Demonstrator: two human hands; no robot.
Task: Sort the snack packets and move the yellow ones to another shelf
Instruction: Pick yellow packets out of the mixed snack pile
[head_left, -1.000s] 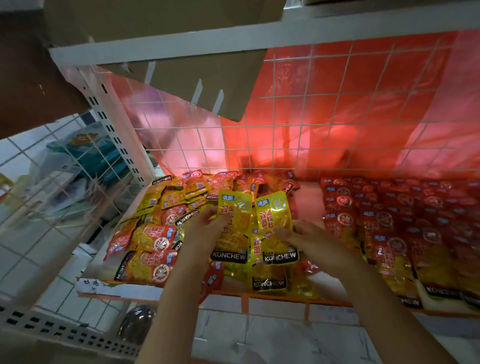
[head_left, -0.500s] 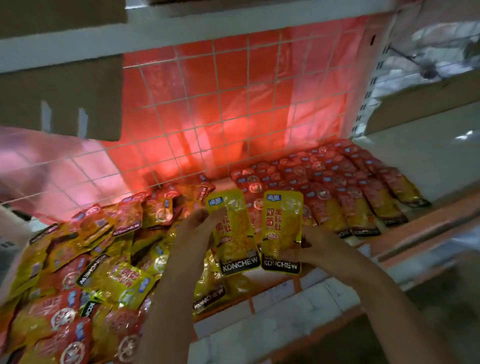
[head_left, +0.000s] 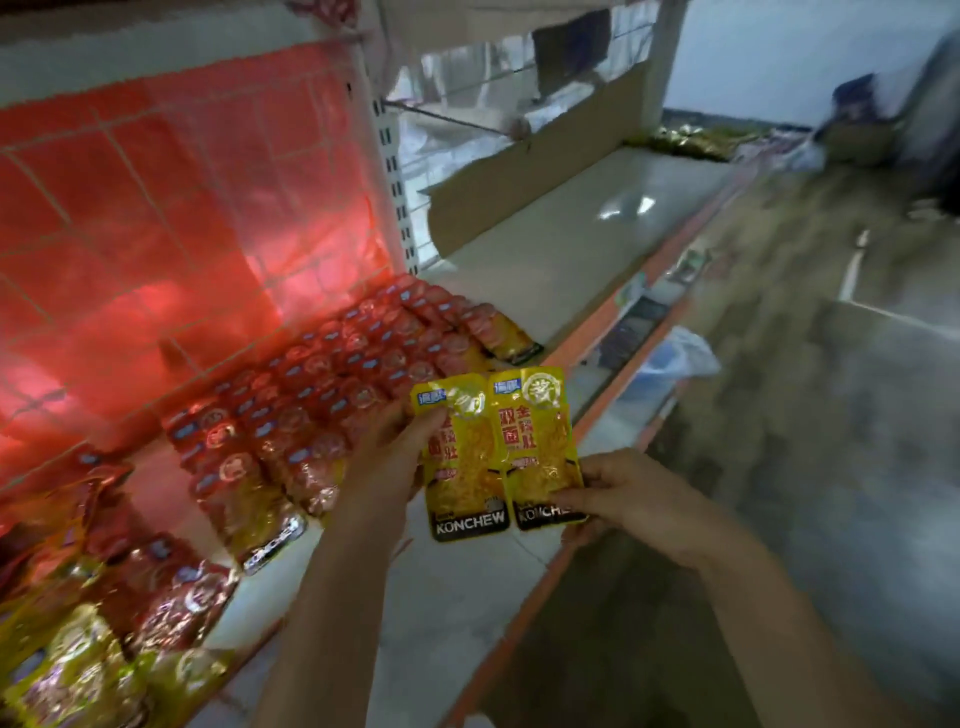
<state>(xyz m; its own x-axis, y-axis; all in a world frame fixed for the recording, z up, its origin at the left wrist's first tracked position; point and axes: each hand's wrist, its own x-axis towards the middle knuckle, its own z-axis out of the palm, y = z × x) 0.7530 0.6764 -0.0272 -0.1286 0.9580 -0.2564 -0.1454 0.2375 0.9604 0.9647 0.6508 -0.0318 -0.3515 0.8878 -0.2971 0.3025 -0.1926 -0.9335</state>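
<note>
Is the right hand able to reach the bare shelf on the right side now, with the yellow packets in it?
Probably yes. The right hand and left hand hold two yellow packets in front of the shelf edge, and nothing stands between them and the bare shelf to the right; its surface looks free.

"KONCHEW" on the black bottom bands of both yellow packets (head_left: 498, 452)
</note>
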